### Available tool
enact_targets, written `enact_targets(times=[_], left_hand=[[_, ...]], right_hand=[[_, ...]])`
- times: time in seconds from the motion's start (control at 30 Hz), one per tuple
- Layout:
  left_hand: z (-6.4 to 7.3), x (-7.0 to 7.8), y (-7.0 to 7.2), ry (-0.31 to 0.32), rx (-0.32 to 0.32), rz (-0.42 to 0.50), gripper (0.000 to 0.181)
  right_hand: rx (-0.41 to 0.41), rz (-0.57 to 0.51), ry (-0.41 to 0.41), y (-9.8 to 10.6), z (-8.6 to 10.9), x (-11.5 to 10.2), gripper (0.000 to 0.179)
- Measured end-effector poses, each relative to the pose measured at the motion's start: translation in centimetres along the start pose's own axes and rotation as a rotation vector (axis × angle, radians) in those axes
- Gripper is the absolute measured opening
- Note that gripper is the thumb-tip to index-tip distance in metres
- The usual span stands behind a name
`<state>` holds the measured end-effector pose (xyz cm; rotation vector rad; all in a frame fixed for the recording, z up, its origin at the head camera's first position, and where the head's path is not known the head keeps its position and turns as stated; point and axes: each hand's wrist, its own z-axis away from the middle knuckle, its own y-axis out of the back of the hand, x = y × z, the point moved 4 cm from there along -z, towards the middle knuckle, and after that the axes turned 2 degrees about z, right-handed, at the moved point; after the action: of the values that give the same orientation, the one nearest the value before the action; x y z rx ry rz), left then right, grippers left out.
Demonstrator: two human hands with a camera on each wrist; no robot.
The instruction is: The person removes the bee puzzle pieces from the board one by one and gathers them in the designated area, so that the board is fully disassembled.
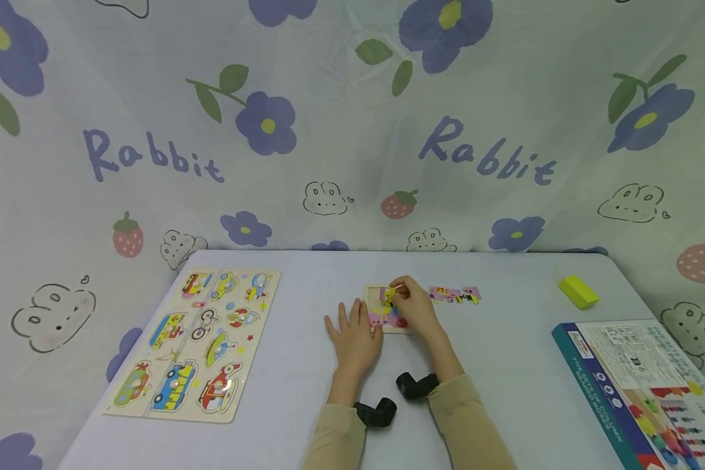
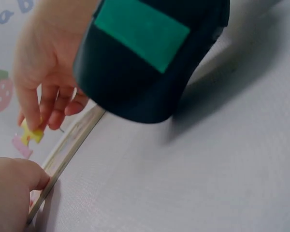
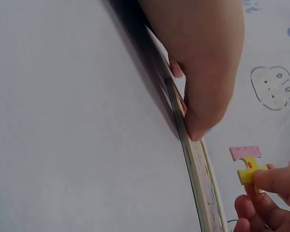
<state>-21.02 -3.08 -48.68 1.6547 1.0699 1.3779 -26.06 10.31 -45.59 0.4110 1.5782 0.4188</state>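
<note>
A small wooden jigsaw tray (image 1: 373, 295) lies in the middle of the table, with pink and yellow picture pieces in its lower part. My left hand (image 1: 355, 343) rests at its lower left corner, fingers spread straight; in the left wrist view the thumb (image 2: 36, 175) touches the tray's edge. Over the tray, my right hand (image 1: 418, 310) pinches a yellow and pink jigsaw piece (image 3: 249, 175) between thumb and fingers. That piece is raised above the tray in the right wrist view. Several loose jigsaw pieces (image 1: 455, 295) lie just right of the right hand.
A vehicle puzzle board (image 1: 247, 349) lies on the left of the table. On the right are a yellow block (image 1: 578, 292) and a printed box (image 1: 634, 385). Black wrist cameras (image 1: 377, 412) sit on both wrists. A patterned curtain (image 1: 352, 130) hangs behind the table.
</note>
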Motion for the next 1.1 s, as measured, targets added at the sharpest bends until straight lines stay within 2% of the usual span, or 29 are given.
enact_targets(times=[0.3, 0.6, 0.97, 1.1], left_hand=[[0.0, 0.0, 0.1, 0.01, -0.003, 0.004, 0.059], [0.0, 0.0, -0.1, 0.017, -0.011, 0.02, 0.059], [0.0, 0.1, 0.1, 0.007, 0.014, 0.018, 0.058], [0.0, 0.2, 0.1, 0.012, 0.002, 0.016, 0.059]], right_hand=[[0.043, -0.087, -0.111, 1.5, -0.3, 1.0, 0.022], [0.01, -0.15, -0.176, 3.7, -0.6, 2.5, 0.026], [-0.027, -0.157, -0.247, 6.3, -0.2, 4.3, 0.032], [-0.032, -0.156, -0.269, 6.8, -0.1, 4.8, 0.031]])
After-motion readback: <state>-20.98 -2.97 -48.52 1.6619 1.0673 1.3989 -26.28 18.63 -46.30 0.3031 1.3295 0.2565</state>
